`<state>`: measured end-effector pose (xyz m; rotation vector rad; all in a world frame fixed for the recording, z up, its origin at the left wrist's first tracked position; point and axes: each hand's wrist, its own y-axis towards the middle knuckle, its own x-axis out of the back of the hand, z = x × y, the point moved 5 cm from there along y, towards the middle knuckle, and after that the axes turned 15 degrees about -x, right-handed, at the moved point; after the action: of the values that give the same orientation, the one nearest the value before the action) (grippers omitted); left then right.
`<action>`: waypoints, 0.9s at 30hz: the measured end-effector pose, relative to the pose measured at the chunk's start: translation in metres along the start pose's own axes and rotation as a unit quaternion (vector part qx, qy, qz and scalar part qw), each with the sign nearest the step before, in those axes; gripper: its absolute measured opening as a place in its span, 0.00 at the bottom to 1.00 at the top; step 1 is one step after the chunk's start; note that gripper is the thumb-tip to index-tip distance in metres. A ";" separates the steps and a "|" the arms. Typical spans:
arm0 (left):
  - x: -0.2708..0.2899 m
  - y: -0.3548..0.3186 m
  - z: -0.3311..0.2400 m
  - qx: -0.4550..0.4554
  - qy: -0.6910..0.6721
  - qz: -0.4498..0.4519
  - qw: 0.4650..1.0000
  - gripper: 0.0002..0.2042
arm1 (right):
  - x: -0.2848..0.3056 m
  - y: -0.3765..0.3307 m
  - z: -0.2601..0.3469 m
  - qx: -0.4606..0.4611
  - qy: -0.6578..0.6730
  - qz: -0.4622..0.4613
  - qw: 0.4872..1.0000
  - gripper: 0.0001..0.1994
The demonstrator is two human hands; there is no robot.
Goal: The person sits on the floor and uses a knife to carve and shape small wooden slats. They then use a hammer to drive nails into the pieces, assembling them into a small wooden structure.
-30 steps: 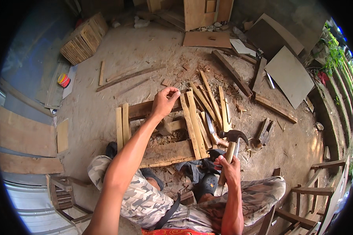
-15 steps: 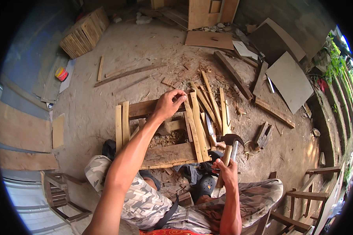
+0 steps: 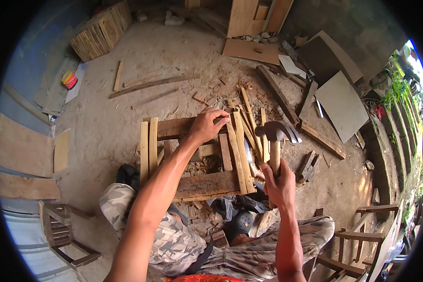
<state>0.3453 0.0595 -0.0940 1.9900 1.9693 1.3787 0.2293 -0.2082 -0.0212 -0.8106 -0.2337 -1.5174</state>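
A claw hammer (image 3: 275,152) with a wooden handle stands upright in my right hand (image 3: 281,185), its head raised above the right side of a wooden frame (image 3: 207,184). That frame lies in front of my legs, made of darker boards with pale slats across both ends. At the far end of a pale slat (image 3: 237,162) on the right, my left hand (image 3: 206,126) has thumb and fingers pinched together. What the pinch holds, if anything, is too small to make out. The left slats (image 3: 152,145) lie untouched.
Loose pale sticks (image 3: 249,110) and wood scraps lie just beyond the frame's right side. Long dark beams (image 3: 278,94) and a grey sheet (image 3: 343,107) are at the far right. A small red and yellow tub (image 3: 69,80) stands at left. Wooden racks (image 3: 362,235) stand at near right.
My right hand has lifted the hammer up from beside my knee, and its head now points upward. My left hand stays at the far end of the slat, still pinched.
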 end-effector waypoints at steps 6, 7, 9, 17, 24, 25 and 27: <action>0.002 0.002 0.001 -0.050 -0.009 -0.019 0.999 0.12 | -0.025 0.029 0.079 0.140 -0.115 -0.019 0.983 0.18; 0.002 0.003 0.002 -0.049 0.001 -0.010 0.999 0.12 | -0.030 0.032 0.083 0.137 -0.130 -0.007 0.982 0.18; 0.002 0.003 0.004 -0.035 0.002 0.004 0.999 0.12 | -0.036 0.036 0.091 0.166 -0.175 -0.004 0.971 0.17; -0.001 0.001 0.005 -0.023 0.007 -0.010 1.000 0.12 | -0.038 0.036 0.093 0.161 -0.170 -0.007 0.972 0.17; -0.002 0.003 0.005 -0.064 0.013 -0.010 0.998 0.12 | -0.039 0.031 0.097 0.150 -0.177 -0.003 0.973 0.15; -0.003 0.002 0.005 -0.063 0.018 -0.005 0.998 0.12 | -0.040 0.031 0.096 0.141 -0.178 0.004 0.974 0.15; -0.004 0.001 0.006 -0.048 0.035 0.011 0.998 0.12 | -0.042 0.031 0.093 0.127 -0.188 0.012 0.974 0.15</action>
<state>0.3506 0.0587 -0.0992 1.9553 1.8742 1.5361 0.2869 -0.1242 0.0107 -0.8836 -0.6821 -1.2686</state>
